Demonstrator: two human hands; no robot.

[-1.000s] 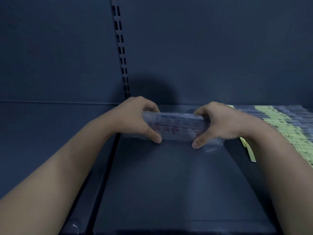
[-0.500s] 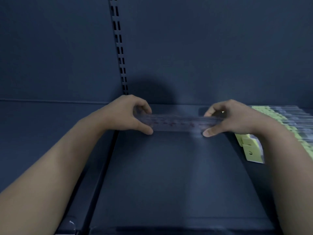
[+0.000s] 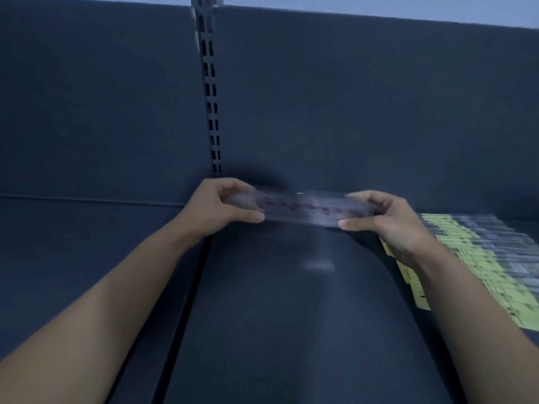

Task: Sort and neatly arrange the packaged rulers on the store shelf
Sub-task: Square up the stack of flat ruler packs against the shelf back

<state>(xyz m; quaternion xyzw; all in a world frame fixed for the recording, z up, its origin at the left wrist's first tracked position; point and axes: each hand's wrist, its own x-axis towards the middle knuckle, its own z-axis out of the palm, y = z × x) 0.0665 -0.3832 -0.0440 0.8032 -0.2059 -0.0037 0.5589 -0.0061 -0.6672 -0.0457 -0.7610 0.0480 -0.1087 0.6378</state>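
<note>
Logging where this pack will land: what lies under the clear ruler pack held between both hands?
Under the ruler pack, only bare dark shelf shows. The right hand covers part of the green-labelled packs beside it.

left hand (image 3: 217, 207), right hand (image 3: 390, 225): 2 | held ruler pack (image 3: 303, 209): 1 | shelved packs (image 3: 478, 258): blurred, uncounted | upright (image 3: 210, 91): 1
</note>
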